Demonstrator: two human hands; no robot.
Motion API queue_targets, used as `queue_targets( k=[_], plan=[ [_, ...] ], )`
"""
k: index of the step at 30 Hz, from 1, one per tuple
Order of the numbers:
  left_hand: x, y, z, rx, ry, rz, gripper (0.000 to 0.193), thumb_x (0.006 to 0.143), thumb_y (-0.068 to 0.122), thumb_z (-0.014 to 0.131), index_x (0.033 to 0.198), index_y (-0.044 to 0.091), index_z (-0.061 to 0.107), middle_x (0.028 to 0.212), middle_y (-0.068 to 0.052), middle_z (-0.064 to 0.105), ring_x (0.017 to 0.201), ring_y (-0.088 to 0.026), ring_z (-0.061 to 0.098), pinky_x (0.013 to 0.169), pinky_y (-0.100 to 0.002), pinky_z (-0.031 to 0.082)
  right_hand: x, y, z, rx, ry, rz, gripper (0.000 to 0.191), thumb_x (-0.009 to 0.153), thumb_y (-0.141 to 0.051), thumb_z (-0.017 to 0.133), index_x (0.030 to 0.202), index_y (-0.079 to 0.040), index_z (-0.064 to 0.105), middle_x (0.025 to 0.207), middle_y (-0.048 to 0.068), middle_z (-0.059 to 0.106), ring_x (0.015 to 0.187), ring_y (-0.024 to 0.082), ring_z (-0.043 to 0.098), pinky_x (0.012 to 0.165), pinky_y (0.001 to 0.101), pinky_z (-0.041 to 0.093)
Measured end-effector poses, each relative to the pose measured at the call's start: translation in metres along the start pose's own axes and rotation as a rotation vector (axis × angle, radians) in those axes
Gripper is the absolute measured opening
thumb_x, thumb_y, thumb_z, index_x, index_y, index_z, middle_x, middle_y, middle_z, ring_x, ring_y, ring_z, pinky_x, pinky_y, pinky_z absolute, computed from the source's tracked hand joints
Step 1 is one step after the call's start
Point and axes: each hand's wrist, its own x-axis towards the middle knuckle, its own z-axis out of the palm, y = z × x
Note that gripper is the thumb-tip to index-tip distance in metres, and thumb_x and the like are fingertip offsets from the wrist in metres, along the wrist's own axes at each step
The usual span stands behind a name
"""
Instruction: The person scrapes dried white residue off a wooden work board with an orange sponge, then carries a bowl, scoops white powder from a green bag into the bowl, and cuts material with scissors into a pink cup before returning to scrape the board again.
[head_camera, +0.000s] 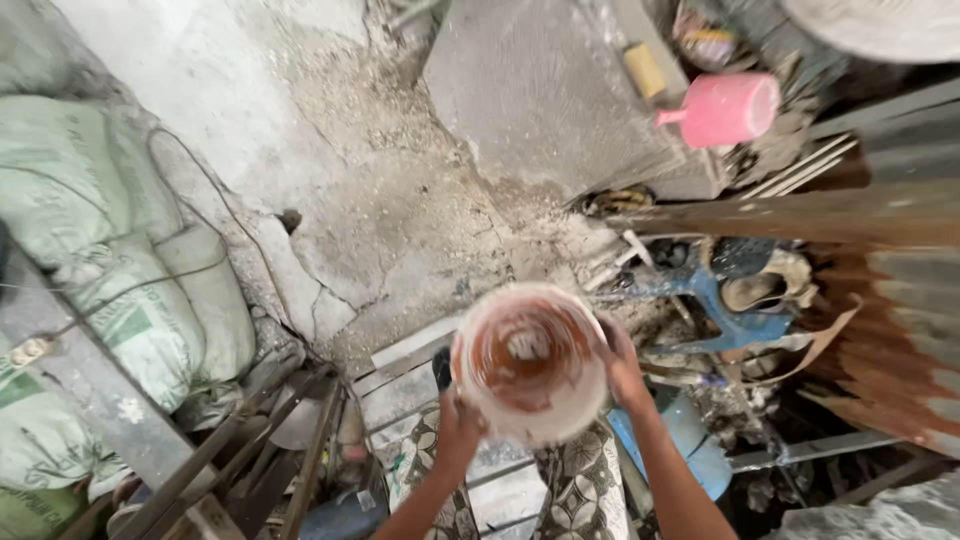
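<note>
Both hands, left hand (458, 425) and right hand (622, 365), grip the white, rust-stained plastic bucket (530, 362) by its rim; fingers beneath it are hidden.

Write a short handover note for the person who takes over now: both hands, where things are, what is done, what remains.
Left hand: grips the near rim of the bucket.
Right hand: grips its right side.
Bucket: white, stained red-brown inside, held up over wooden slats; what is inside is unclear.
Nearby: sacks at left, pink jug on a slab.
Done: bucket lifted.
Left: it is not yet set down.
</note>
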Motion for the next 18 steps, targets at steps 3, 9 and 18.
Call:
queue_targets(
  k=[3, 9, 18],
  plan=[
    [0.147, -0.035, 0.008, -0.1, 0.034, 0.335, 0.023, 0.104, 0.008, 0.05, 0.119, 0.005, 0.032, 0.097, -0.008, 0.045, 0.072, -0.013, 0.052, 0.058, -0.029, 0.052, 0.044, 0.06, 0.018, -0.208, -0.054, 0.136, 0.046, 0.099, -0.013, 0.059, 0.142, -0.003, 0.046, 0.138, 0.01, 0.054, 0.129, 0.022, 0.051, 0.105, 0.0375, 0.044],
    [0.412, -0.042, 0.035, -0.048, 0.433, 0.452, 0.049, 0.102, 0.008, 0.048, 0.145, 0.003, 0.025, 0.115, -0.016, 0.056, 0.087, -0.022, 0.061, 0.07, -0.036, 0.054, 0.154, 0.19, 0.014, -0.466, -0.287, 0.424, 0.037, 0.104, -0.03, 0.052, 0.128, -0.005, 0.066, 0.106, 0.012, 0.074, 0.102, 0.02, 0.07, 0.091, 0.0363, 0.055],
    [0.558, -0.016, 0.085, -0.673, 0.576, 0.377, 0.063, 0.095, 0.007, 0.054, 0.151, 0.009, 0.025, 0.142, -0.021, 0.046, 0.106, -0.036, 0.06, 0.082, -0.053, 0.058, 0.229, 0.282, 0.034, -0.686, -0.413, 0.248, 0.032, 0.105, -0.035, 0.051, 0.111, -0.01, 0.07, 0.093, 0.006, 0.071, 0.087, 0.017, 0.069, 0.083, 0.0366, 0.057]
  ],
)
